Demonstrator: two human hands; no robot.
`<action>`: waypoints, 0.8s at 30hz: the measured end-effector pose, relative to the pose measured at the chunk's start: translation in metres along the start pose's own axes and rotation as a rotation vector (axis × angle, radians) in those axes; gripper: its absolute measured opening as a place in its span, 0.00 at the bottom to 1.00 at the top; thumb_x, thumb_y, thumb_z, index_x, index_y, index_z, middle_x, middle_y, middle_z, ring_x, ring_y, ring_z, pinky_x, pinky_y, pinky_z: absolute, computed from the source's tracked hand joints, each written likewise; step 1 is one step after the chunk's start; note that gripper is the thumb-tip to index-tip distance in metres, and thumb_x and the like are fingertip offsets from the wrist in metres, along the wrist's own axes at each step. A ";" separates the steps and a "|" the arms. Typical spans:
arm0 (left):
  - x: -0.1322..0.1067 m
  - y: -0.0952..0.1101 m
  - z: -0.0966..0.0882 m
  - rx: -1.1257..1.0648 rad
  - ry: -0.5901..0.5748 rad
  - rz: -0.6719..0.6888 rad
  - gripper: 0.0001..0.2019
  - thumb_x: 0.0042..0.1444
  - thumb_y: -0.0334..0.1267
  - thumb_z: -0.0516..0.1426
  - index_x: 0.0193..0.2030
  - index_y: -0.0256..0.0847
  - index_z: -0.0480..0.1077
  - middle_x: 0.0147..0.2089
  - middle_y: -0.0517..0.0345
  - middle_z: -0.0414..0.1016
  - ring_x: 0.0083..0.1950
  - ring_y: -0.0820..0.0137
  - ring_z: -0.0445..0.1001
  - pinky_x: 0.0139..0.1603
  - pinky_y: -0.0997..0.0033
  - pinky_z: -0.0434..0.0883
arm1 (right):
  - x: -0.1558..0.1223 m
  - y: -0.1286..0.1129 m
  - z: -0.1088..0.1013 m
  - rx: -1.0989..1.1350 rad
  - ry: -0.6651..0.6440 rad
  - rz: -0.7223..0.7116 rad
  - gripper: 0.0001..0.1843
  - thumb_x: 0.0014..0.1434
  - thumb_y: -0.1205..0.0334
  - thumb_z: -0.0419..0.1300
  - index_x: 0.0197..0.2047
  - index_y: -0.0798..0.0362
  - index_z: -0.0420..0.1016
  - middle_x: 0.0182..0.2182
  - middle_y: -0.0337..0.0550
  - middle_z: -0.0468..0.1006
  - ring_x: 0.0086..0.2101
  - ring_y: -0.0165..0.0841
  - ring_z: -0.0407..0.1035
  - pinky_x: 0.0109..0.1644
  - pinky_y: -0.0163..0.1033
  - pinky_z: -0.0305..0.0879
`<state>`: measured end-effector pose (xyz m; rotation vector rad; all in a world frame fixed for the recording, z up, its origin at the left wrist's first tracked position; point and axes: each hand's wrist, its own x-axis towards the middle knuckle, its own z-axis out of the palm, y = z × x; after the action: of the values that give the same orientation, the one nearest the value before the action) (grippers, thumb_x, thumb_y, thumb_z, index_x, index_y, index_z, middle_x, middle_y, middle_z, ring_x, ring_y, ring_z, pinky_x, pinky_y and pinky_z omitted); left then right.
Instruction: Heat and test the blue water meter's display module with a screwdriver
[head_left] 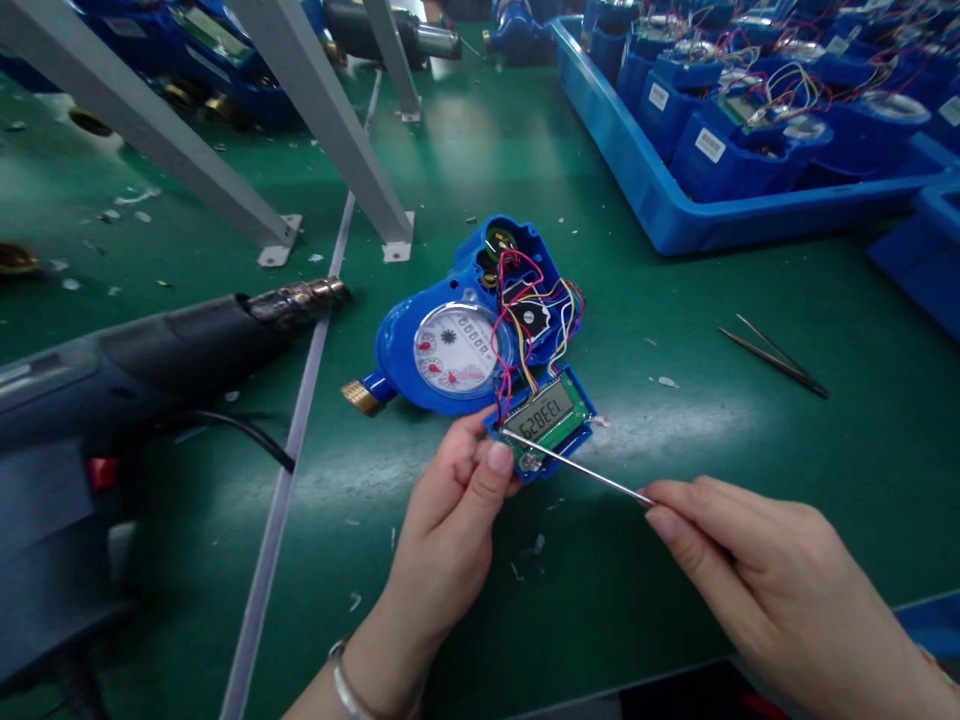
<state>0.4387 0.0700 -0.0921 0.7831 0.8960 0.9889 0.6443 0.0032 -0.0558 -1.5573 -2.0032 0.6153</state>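
Observation:
In the head view my left hand point(457, 510) pinches the lower left corner of a green circuit board point(576, 408) set in a small blue frame. Digits show on its LCD display point(538, 412). My right hand point(757, 560) grips a thin metal rod, probably a screwdriver point(592, 473), its tip at the board's left end by my left thumb. Its handle is hidden in my fingers. Red, yellow and white wires point(525, 365) run from the board to an open blue water meter point(401, 345) lying just behind it, with a round dial and a brass fitting.
A heat gun point(150, 365) lies at left, its nozzle toward the meter. Tweezers point(780, 365) rest at right. A blue tray point(675, 225) at back right holds several wired meters. Grey metal legs point(330, 120) stand at back left, near a metal strip point(300, 440).

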 end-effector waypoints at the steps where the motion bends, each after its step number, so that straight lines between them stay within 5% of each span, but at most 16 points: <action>1: 0.000 0.000 -0.001 0.018 -0.005 0.002 0.15 0.63 0.40 0.56 0.56 0.44 0.68 0.55 0.53 0.74 0.52 0.64 0.73 0.50 0.67 0.72 | 0.000 0.000 0.001 -0.007 -0.002 0.006 0.08 0.69 0.65 0.52 0.42 0.52 0.73 0.28 0.35 0.74 0.25 0.27 0.70 0.27 0.33 0.63; 7: -0.002 -0.003 -0.005 0.094 -0.027 0.028 0.17 0.64 0.42 0.54 0.58 0.44 0.69 0.53 0.53 0.75 0.50 0.64 0.73 0.49 0.66 0.70 | 0.000 -0.001 0.006 -0.037 0.009 -0.002 0.09 0.70 0.63 0.51 0.42 0.52 0.73 0.27 0.36 0.73 0.24 0.29 0.69 0.26 0.35 0.64; 14: -0.007 -0.005 -0.009 0.236 0.090 0.067 0.23 0.59 0.44 0.59 0.60 0.43 0.68 0.30 0.59 0.75 0.38 0.65 0.74 0.44 0.67 0.71 | 0.001 -0.007 -0.003 -0.161 -0.009 -0.070 0.12 0.69 0.63 0.50 0.38 0.52 0.73 0.25 0.38 0.72 0.21 0.32 0.69 0.23 0.36 0.67; 19: -0.007 -0.001 -0.010 0.311 0.120 0.122 0.21 0.56 0.42 0.62 0.57 0.42 0.72 0.28 0.59 0.74 0.38 0.64 0.73 0.44 0.68 0.69 | 0.005 -0.012 -0.018 -0.241 -0.068 -0.097 0.14 0.69 0.61 0.48 0.40 0.52 0.74 0.22 0.38 0.71 0.17 0.32 0.67 0.19 0.36 0.66; 24: -0.005 0.002 -0.012 0.626 0.116 0.279 0.17 0.59 0.40 0.59 0.56 0.43 0.73 0.24 0.63 0.69 0.33 0.68 0.71 0.37 0.73 0.67 | 0.008 -0.017 -0.023 -0.298 -0.025 -0.109 0.18 0.70 0.57 0.46 0.36 0.49 0.74 0.19 0.39 0.70 0.16 0.34 0.66 0.20 0.37 0.65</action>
<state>0.4257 0.0675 -0.0943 1.4201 1.2435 1.0092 0.6449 0.0082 -0.0265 -1.5967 -2.2634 0.3049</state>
